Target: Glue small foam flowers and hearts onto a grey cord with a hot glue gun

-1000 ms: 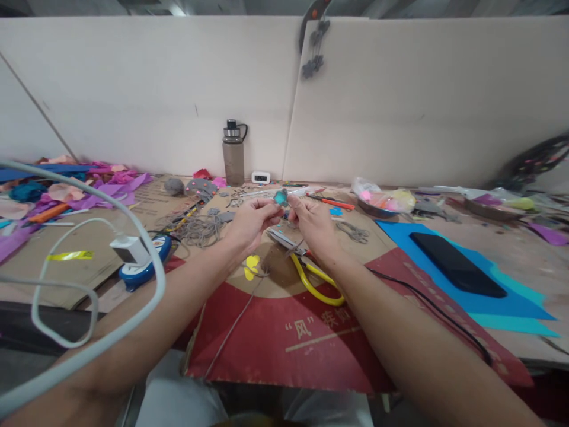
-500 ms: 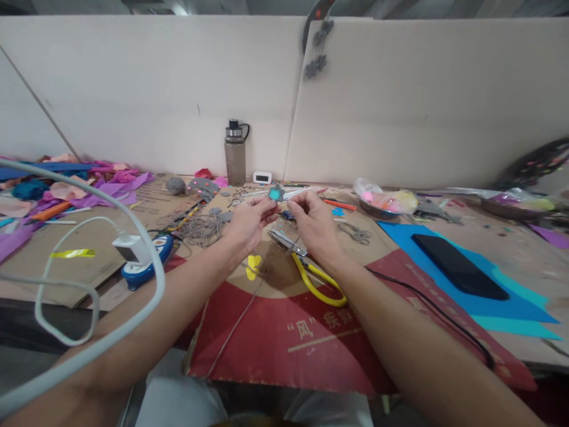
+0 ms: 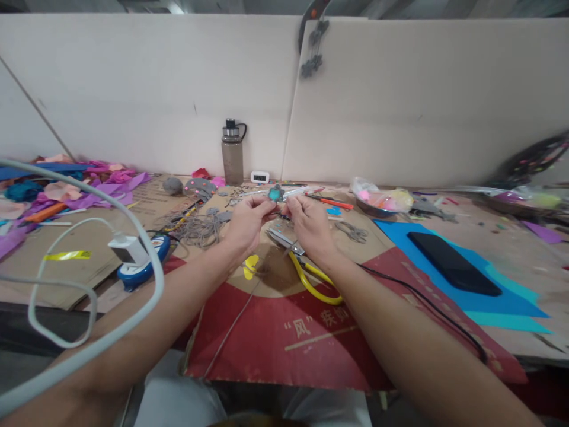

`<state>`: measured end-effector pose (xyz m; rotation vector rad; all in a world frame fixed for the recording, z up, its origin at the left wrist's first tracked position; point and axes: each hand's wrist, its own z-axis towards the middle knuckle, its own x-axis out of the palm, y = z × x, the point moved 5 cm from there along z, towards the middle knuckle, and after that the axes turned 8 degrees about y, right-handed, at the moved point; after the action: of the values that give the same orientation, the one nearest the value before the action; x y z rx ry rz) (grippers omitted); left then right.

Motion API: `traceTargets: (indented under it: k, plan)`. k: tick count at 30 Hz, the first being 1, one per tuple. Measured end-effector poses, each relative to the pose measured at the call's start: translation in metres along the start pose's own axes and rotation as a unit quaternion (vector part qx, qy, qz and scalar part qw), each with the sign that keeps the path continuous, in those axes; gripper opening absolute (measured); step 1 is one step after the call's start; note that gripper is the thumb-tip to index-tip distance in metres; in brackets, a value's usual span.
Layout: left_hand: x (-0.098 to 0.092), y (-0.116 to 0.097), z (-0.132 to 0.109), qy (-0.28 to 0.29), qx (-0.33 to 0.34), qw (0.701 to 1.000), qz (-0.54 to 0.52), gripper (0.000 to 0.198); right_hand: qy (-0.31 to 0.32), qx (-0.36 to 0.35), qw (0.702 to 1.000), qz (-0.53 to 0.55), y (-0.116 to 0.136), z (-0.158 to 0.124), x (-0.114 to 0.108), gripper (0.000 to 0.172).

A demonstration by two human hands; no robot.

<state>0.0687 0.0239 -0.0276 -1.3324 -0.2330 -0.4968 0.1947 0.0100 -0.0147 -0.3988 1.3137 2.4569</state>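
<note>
A small teal and grey piece (image 3: 275, 194) is pinched in the fingers of my left hand (image 3: 249, 224), above the middle of the table. My right hand (image 3: 310, 225) is closed close beside it, thumb and forefinger pressed together at the piece's right edge; what they hold is too small to name. Yellow-handled scissors (image 3: 311, 286) lie below my right hand on a red and brown cardboard (image 3: 249, 350). A yellow cut-out (image 3: 251, 267) with a grey cord (image 3: 231, 329) rests below my left hand.
A bottle (image 3: 232, 155) and small clock (image 3: 259, 177) stand at the back. Right: a phone (image 3: 453, 263) on blue sheets (image 3: 511, 299), a bowl (image 3: 382, 207). Left: a blue power strip (image 3: 133, 277), coloured scraps (image 3: 66, 190), a white cable (image 3: 153, 255) across the near view.
The whole view has shifted slightly, so the table things appear a little further left. My hands have drawn slightly closer together around the teal and grey piece.
</note>
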Motion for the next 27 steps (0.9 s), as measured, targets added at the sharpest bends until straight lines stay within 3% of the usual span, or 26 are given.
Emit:
traceTargets:
  k: [21, 27]
  plan:
    - [0.006, 0.006, -0.001, 0.06, -0.011, 0.997, -0.05, 0.013, -0.025, 0.01, 0.999, 0.027, -0.005, 0.002, -0.003, 0.042]
    - [0.012, 0.005, -0.002, 0.121, -0.051, 0.99, -0.05, 0.012, -0.011, 0.016, 0.999, 0.045, -0.005, 0.002, -0.003, 0.041]
